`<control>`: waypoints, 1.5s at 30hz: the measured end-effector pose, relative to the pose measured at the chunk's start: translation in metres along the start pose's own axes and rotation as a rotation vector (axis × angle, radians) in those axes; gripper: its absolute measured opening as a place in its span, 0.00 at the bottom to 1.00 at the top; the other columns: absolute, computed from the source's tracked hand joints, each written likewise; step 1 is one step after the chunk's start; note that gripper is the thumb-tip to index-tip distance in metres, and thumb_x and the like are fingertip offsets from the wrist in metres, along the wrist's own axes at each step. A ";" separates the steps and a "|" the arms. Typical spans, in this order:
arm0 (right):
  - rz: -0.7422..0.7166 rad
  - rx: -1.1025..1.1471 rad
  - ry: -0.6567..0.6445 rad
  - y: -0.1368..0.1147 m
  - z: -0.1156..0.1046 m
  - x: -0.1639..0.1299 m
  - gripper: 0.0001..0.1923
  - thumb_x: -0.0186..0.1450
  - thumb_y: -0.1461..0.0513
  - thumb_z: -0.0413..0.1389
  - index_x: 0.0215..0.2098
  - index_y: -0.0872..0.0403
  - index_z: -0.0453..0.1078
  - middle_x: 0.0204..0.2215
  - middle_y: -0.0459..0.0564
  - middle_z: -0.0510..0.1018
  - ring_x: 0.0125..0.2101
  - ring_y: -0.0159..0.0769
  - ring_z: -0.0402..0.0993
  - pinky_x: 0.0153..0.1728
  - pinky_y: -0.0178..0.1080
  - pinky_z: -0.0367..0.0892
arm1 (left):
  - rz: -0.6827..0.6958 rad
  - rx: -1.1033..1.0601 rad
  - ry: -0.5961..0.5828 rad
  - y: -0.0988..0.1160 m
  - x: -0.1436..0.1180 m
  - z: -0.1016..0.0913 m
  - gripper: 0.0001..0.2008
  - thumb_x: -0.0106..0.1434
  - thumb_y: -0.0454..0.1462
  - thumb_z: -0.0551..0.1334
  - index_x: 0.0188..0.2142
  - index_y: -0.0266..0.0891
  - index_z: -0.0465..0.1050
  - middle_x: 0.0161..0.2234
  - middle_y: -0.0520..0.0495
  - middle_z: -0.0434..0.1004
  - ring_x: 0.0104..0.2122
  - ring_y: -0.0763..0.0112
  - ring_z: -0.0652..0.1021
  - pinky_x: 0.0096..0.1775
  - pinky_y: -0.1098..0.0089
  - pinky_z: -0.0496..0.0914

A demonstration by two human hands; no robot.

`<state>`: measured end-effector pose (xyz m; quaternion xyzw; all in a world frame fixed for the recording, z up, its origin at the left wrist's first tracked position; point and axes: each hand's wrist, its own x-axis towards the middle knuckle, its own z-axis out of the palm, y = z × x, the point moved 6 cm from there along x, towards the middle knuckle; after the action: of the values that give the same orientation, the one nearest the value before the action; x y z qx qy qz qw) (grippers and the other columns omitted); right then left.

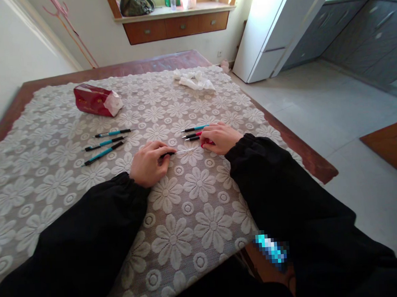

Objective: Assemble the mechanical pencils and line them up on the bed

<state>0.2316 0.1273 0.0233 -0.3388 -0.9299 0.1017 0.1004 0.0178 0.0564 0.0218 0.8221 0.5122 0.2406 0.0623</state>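
Flower-patterned lace cloth (200,184) covers most of the reddish-brown bench (186,59) in front of you. Your left hand (150,164) rests on it, to the right of the red packet (93,101) and nearer you; its grip is pinched together on a short black piece (168,154), from which a thin pale rod (185,151) points toward your other hand. Your right hand (220,137) is farther right of the packet, also on your side of it, with its grip curled around a red piece (207,143) (your fingers cover most of it, so you cannot tell its full shape).

Beside and partly under that hand, to the packet's right and nearer you, lie a blue pen (197,128), a red-and-black pen (192,135) and a black pen (191,139), their tips pointing left. Just on your side of the packet, three turquoise-and-black pens (106,143) lie apart from one another, roughly in line.

Well to the packet's right, you have a crumpled white wrapping (197,82). Past the packet, a pink stand (63,15) leans near the wall; farther right of it are wooden drawers (181,27) under a ledge with a dark bag (136,3), then a white refrigerator (262,37) and grey cabinets (355,27).
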 end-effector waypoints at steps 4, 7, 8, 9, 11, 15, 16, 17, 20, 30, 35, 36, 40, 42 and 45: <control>-0.031 0.012 0.027 -0.003 0.006 0.003 0.04 0.67 0.63 0.58 0.39 0.53 0.76 0.42 0.51 0.80 0.43 0.41 0.71 0.46 0.42 0.58 | -0.005 0.000 -0.002 -0.001 0.001 0.000 0.16 0.68 0.37 0.57 0.46 0.43 0.84 0.44 0.44 0.81 0.46 0.58 0.79 0.50 0.58 0.74; -0.086 0.044 0.055 -0.012 0.010 0.005 0.06 0.68 0.63 0.57 0.40 0.54 0.76 0.42 0.52 0.79 0.43 0.40 0.69 0.46 0.42 0.58 | 0.004 0.013 -0.005 -0.001 0.001 0.001 0.16 0.68 0.38 0.57 0.46 0.44 0.84 0.44 0.44 0.81 0.46 0.58 0.79 0.51 0.59 0.74; -0.105 0.057 0.064 -0.015 0.011 0.006 0.06 0.69 0.63 0.57 0.40 0.54 0.76 0.41 0.52 0.79 0.43 0.40 0.69 0.46 0.42 0.58 | 0.007 0.017 -0.003 -0.002 0.001 0.001 0.16 0.68 0.38 0.57 0.46 0.44 0.84 0.45 0.44 0.81 0.47 0.58 0.79 0.51 0.59 0.74; -0.122 0.070 0.072 -0.018 0.012 0.007 0.06 0.69 0.63 0.56 0.40 0.54 0.76 0.41 0.52 0.79 0.43 0.40 0.69 0.45 0.42 0.58 | 0.007 0.019 0.000 -0.002 0.001 0.001 0.16 0.68 0.38 0.57 0.46 0.44 0.84 0.45 0.44 0.81 0.47 0.58 0.79 0.51 0.59 0.74; -0.137 0.095 0.084 -0.022 0.015 0.009 0.06 0.70 0.64 0.56 0.40 0.55 0.76 0.41 0.53 0.78 0.44 0.41 0.68 0.46 0.42 0.58 | 0.010 0.016 0.002 -0.003 0.001 0.002 0.16 0.68 0.39 0.58 0.46 0.44 0.84 0.45 0.44 0.81 0.47 0.57 0.79 0.50 0.58 0.75; -0.161 0.145 0.109 -0.029 0.022 0.012 0.06 0.71 0.63 0.56 0.41 0.56 0.75 0.41 0.53 0.77 0.44 0.41 0.67 0.46 0.42 0.59 | 0.062 -0.010 -0.015 -0.002 0.002 0.005 0.17 0.70 0.40 0.57 0.49 0.44 0.83 0.46 0.43 0.81 0.47 0.55 0.79 0.51 0.56 0.75; -0.170 0.154 0.118 -0.032 0.024 0.013 0.06 0.71 0.63 0.56 0.42 0.56 0.75 0.41 0.53 0.77 0.44 0.41 0.67 0.47 0.42 0.59 | 0.083 -0.025 -0.022 -0.001 0.002 0.006 0.17 0.71 0.41 0.56 0.50 0.43 0.83 0.46 0.42 0.81 0.47 0.56 0.79 0.51 0.56 0.75; -0.179 0.163 0.125 -0.034 0.025 0.014 0.06 0.71 0.63 0.55 0.42 0.56 0.75 0.41 0.53 0.77 0.43 0.41 0.66 0.47 0.42 0.60 | 0.104 -0.045 -0.031 0.001 0.003 0.007 0.17 0.71 0.41 0.56 0.50 0.43 0.82 0.47 0.42 0.81 0.47 0.56 0.79 0.51 0.56 0.74; -0.203 0.184 0.131 -0.043 0.029 0.014 0.08 0.73 0.63 0.54 0.43 0.56 0.74 0.40 0.53 0.76 0.43 0.40 0.66 0.47 0.42 0.60 | 0.146 -0.098 -0.047 0.003 0.004 0.009 0.17 0.73 0.42 0.56 0.51 0.42 0.81 0.47 0.42 0.82 0.47 0.58 0.79 0.52 0.58 0.75; -0.174 0.065 0.072 -0.032 0.015 0.007 0.07 0.69 0.59 0.59 0.40 0.55 0.74 0.38 0.52 0.76 0.41 0.41 0.65 0.44 0.42 0.56 | 0.052 -0.016 0.004 -0.001 0.002 0.003 0.12 0.68 0.43 0.62 0.45 0.44 0.81 0.44 0.44 0.81 0.46 0.55 0.79 0.52 0.56 0.74; -0.201 0.075 0.106 -0.038 0.019 0.007 0.06 0.69 0.64 0.54 0.40 0.56 0.73 0.39 0.53 0.76 0.42 0.41 0.65 0.44 0.42 0.57 | 0.084 -0.031 -0.015 0.001 0.003 0.004 0.14 0.69 0.43 0.59 0.45 0.42 0.82 0.43 0.43 0.81 0.45 0.57 0.79 0.50 0.57 0.74; -0.199 0.073 0.117 -0.039 0.019 0.007 0.07 0.69 0.64 0.54 0.41 0.56 0.73 0.40 0.53 0.76 0.42 0.41 0.65 0.45 0.42 0.58 | 0.088 -0.032 -0.015 0.002 0.003 0.004 0.14 0.70 0.43 0.59 0.45 0.41 0.82 0.43 0.43 0.82 0.45 0.57 0.79 0.50 0.57 0.74; -0.182 0.080 0.143 -0.040 0.019 0.007 0.08 0.70 0.63 0.52 0.42 0.56 0.73 0.41 0.54 0.76 0.43 0.42 0.67 0.47 0.43 0.59 | 0.072 -0.037 0.003 0.002 0.003 0.001 0.15 0.70 0.43 0.59 0.46 0.41 0.82 0.41 0.44 0.83 0.43 0.57 0.79 0.49 0.58 0.74; -0.181 0.089 0.150 -0.040 0.018 0.007 0.09 0.72 0.62 0.50 0.43 0.56 0.72 0.42 0.55 0.76 0.43 0.42 0.67 0.47 0.43 0.59 | 0.050 -0.038 0.021 0.001 0.003 0.000 0.14 0.70 0.43 0.59 0.46 0.41 0.82 0.38 0.45 0.83 0.40 0.59 0.80 0.46 0.59 0.75; -0.158 0.113 0.176 -0.040 0.016 0.007 0.10 0.74 0.61 0.48 0.45 0.57 0.70 0.42 0.55 0.77 0.41 0.40 0.69 0.45 0.41 0.60 | 0.035 -0.044 0.045 0.000 0.002 -0.001 0.14 0.70 0.44 0.60 0.47 0.42 0.82 0.35 0.46 0.82 0.36 0.61 0.79 0.43 0.62 0.75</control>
<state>0.1982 0.1001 0.0189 -0.2662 -0.9340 0.1156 0.2083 0.0176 0.0578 0.0229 0.8239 0.4934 0.2714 0.0648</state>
